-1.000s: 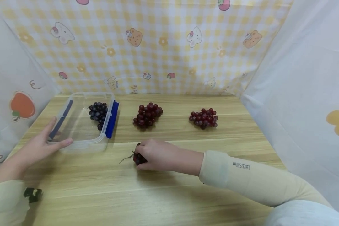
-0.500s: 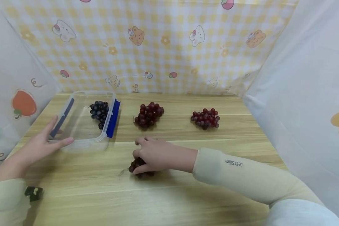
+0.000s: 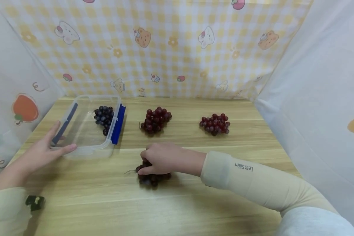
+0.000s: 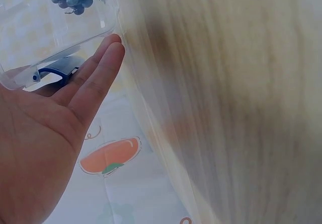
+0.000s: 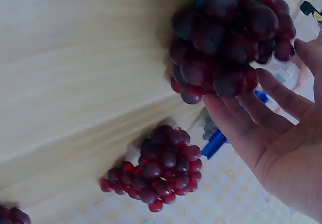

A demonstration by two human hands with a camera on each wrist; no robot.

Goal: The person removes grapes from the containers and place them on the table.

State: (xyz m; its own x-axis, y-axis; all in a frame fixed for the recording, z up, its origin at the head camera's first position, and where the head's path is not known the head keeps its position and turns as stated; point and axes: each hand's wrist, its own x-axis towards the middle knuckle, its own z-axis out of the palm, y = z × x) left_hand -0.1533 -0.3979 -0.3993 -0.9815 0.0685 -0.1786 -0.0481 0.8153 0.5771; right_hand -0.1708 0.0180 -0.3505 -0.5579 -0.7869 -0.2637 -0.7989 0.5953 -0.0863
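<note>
My right hand (image 3: pixel 165 159) holds a bunch of dark red grapes (image 3: pixel 153 180) on the wooden table, its fingers and thumb bent about the bunch. In the right wrist view the fingertips press against the side of these grapes (image 5: pixel 226 38). A thin stem sticks out to the left. My left hand (image 3: pixel 44 152) rests against the left corner of a clear plastic container (image 3: pixel 89 149), thumb on the front rim. Its fingers (image 4: pixel 95 83) are straight along the outside wall in the left wrist view. Inside the container, at its right side, lies a bunch of black grapes (image 3: pixel 104 117).
Two more red grape bunches lie toward the back, one in the middle (image 3: pixel 156 120) and one at the right (image 3: pixel 214 124). A blue clip flap (image 3: pixel 118 126) hangs off the container's right side. A checked cloth (image 3: pixel 171 62) stands behind the table.
My right hand loosened and spread over the grape bunch, then curled its fingers on it again. More of the bunch shows, nearer the front. The left hand and the container have stayed put.
</note>
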